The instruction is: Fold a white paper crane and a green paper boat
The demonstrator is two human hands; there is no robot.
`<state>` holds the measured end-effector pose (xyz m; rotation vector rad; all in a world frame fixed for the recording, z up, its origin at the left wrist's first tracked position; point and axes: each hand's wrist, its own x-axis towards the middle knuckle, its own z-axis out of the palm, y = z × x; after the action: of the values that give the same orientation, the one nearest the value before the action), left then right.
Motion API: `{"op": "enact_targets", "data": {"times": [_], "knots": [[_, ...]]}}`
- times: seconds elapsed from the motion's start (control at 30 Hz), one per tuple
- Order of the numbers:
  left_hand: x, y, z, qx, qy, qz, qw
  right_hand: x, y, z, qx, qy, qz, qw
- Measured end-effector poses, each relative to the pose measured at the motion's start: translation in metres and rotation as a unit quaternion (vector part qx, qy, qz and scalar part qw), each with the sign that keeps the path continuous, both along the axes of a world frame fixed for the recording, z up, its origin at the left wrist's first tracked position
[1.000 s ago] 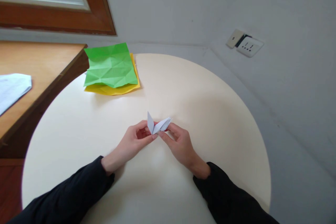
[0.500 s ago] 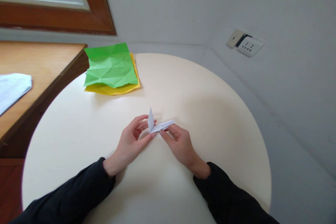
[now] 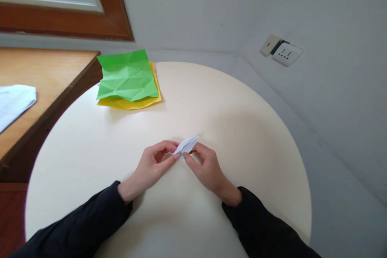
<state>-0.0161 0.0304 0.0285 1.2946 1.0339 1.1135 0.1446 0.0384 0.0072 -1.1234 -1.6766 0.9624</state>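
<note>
Nearest: two dark sleeves enter from the bottom edge, left (image 3: 75, 227) and right (image 3: 266, 229), forearms angled inward over the round cream table (image 3: 242, 137).

Left hand (image 3: 151, 167): palm turned partly up, fingers curled, thumb and forefinger tips pinched on the near-left end of a small folded white paper (image 3: 186, 144). Right hand (image 3: 205, 165): back of hand toward the camera, fingers bent, thumb and fingertips nipping the same paper from the right and underneath. Both hands grasp it; the fingertips nearly meet at its near end.

The white paper is folded flat into a narrow pointed shape, tip aimed away and to the right, held just above the tabletop near the table's middle. Whether its underside touches the table cannot be told.

Farther, at the table's far-left edge: a creased green sheet (image 3: 128, 75) lies open on top of a yellow sheet (image 3: 133, 102), well apart from the hands.

Left, beyond the table: a wooden desk (image 3: 45, 72) with white paper (image 3: 13, 102) on it. Above it, a wooden window frame (image 3: 90, 20). On the right wall, a white socket plate (image 3: 286, 53).
</note>
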Motion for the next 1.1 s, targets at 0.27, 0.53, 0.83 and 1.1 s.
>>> {"op": "enact_targets", "data": {"times": [0.27, 0.53, 0.83, 1.1], "knots": [[0.0005, 0.0014, -0.0027, -0.037, -0.015, 0.027, 0.999, -0.0001, -0.0002, 0.0002, -0.004, 0.008, -0.006, 1.000], [0.0010, -0.0002, -0.0017, -0.068, 0.015, 0.043, 0.997, -0.0003, 0.0003, 0.0016, -0.004, 0.018, -0.004, 1.000], [0.0000, -0.0010, -0.0028, -0.054, 0.039, 0.059, 0.996, -0.0002, 0.0004, 0.0032, -0.019, 0.001, 0.055, 0.998], [0.0008, 0.0003, -0.0053, -0.024, 0.052, 0.089, 0.994, -0.0038, 0.0012, -0.0042, -0.038, 0.092, -0.028, 0.995]]}}
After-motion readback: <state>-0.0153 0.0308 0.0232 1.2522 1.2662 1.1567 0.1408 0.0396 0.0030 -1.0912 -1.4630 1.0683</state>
